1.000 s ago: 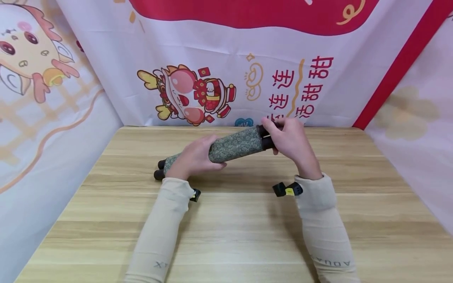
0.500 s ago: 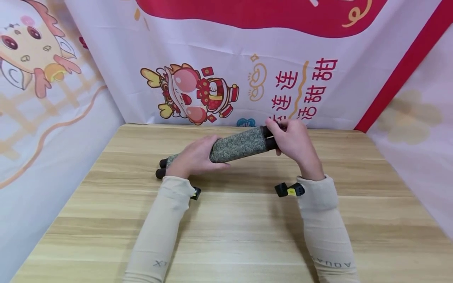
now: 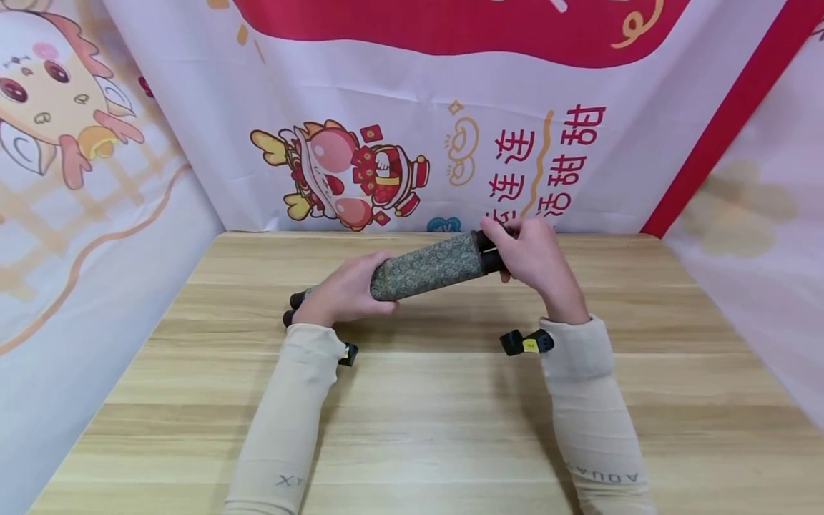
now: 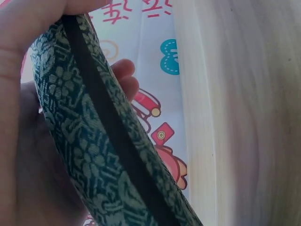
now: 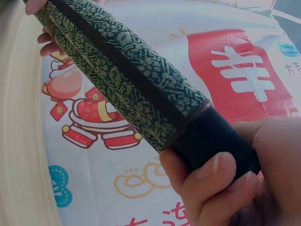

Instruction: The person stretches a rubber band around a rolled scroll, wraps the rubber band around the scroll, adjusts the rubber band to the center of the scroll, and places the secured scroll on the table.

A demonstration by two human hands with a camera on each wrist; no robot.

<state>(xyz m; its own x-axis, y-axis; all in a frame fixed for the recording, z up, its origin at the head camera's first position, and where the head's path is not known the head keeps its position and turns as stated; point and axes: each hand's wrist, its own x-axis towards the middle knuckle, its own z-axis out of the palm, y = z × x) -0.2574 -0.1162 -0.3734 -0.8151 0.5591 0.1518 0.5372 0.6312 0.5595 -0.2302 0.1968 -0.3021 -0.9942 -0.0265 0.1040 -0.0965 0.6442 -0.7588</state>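
A rolled scroll (image 3: 428, 269), covered in green brocade with a pale floral pattern, hangs at a slant over the table, its right end higher. Two black rod ends (image 3: 493, 262) stick out side by side at the right, and two more show at the left. My left hand (image 3: 347, 290) grips the roll left of its middle. With curled fingers, my right hand (image 3: 536, 259) holds the right rod ends. A dark strip runs lengthwise along the brocade (image 4: 84, 136) in the left wrist view. In the right wrist view, fingers (image 5: 211, 188) wrap round a black end.
Beneath the scroll lies a light wood-grain table (image 3: 412, 429). A white cloth backdrop (image 3: 386, 86) with red shapes and cartoon figures stands at its back edge. More printed cloth hangs at the left (image 3: 96, 236) and right (image 3: 766, 236).
My left hand has slid a little to the left along the scroll, baring more of the brocade. The right hand keeps its hold on the rod ends, nearly still.
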